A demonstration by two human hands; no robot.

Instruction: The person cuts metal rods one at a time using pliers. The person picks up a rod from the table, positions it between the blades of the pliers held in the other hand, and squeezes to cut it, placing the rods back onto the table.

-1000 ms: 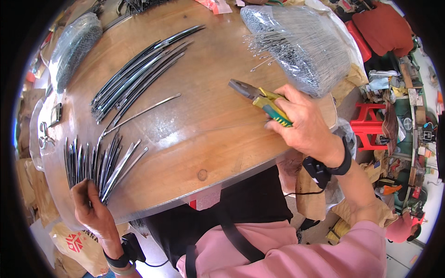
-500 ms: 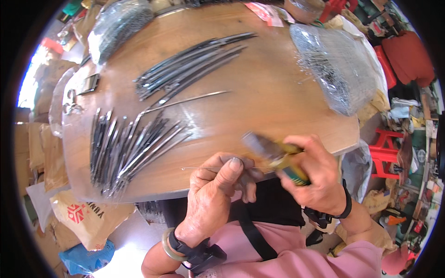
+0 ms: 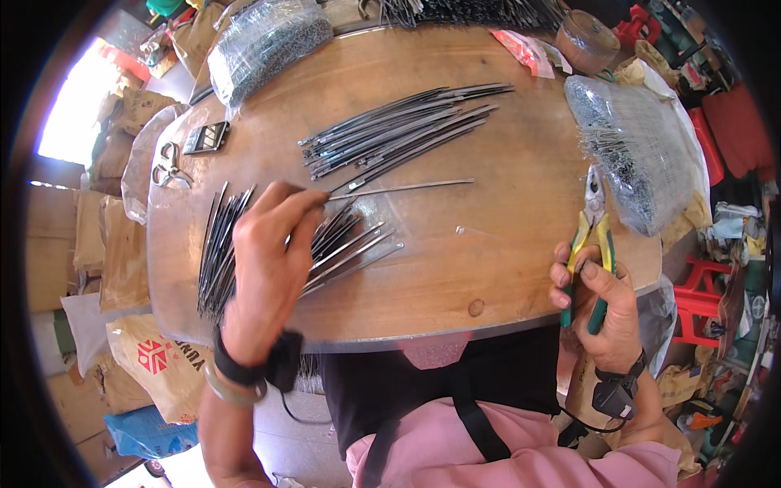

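In my right hand [image 3: 606, 301], at the table's right side, is a pair of pliers [image 3: 595, 228] with yellow and green handles. Its jaws point away from me, with nothing visible in them. My left hand [image 3: 272, 252] hangs over a fanned pile of thin dark metal strips [image 3: 218, 260]. Those fingers are bent together, and whatever they pinch is hidden. One lone strip [image 3: 415, 187] lies just beyond the fingertips. Farther back rests a bundle of similar strips [image 3: 399, 122]. A thin wire-like piece [image 3: 462, 230] lies mid-table.
Scissors [image 3: 169, 167] and a small black device [image 3: 207, 138] lie at the wooden table's [image 3: 512, 276] left. Plastic-wrapped bundles stand at back left [image 3: 272, 53] and right [image 3: 622, 154]. Beyond the right edge is a red stool [image 3: 700, 301]; a round brown container [image 3: 587, 41] is at the back.
My hands have moved apart: the left away to the pile, the right outward with the pliers. The thin wire has left the left fingers. The view has shifted slightly.
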